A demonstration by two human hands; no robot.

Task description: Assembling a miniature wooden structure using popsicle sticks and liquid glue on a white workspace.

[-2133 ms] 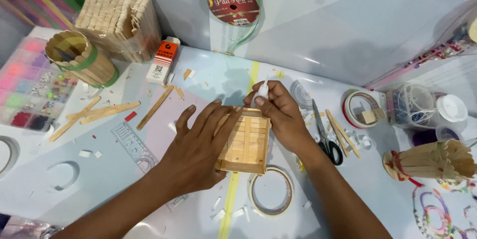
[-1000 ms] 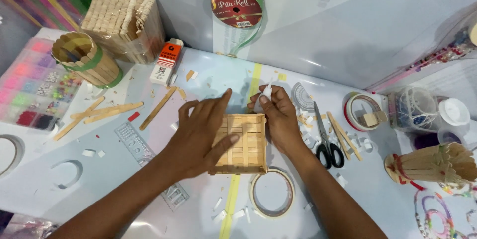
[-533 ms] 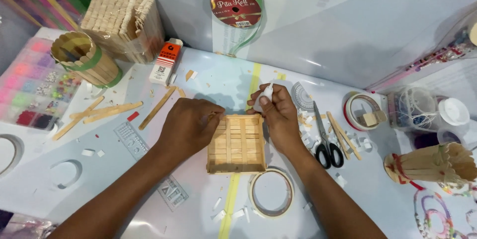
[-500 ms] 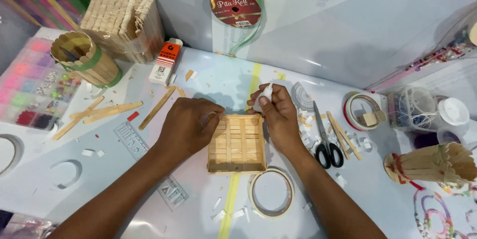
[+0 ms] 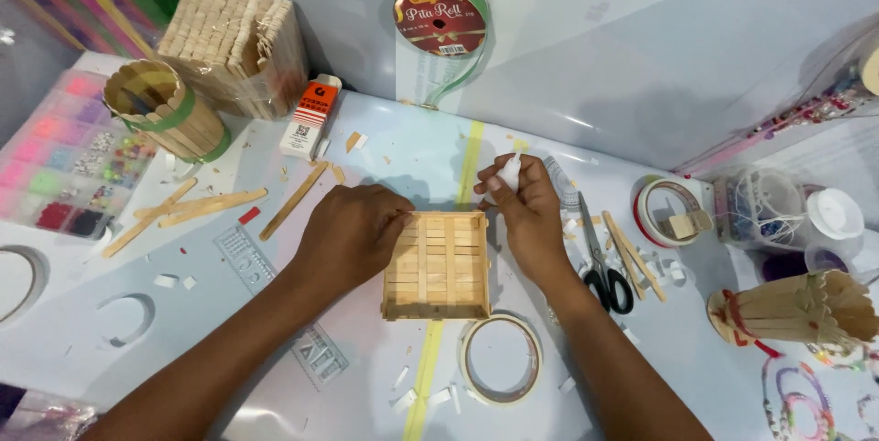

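Both hands work my stick tray (image 5: 438,265); left hand (image 5: 352,232) pinches its far-left corner; right hand (image 5: 526,212) grips glue tube (image 5: 508,169); next, glue needs steady aim.

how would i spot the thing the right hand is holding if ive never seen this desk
Find the square tray of wooden sticks at the middle of the table. At its far right corner, the right hand pinches a small white squeeze bottle. It is the only white, nozzle-tipped thing there; everything around is flat wood.
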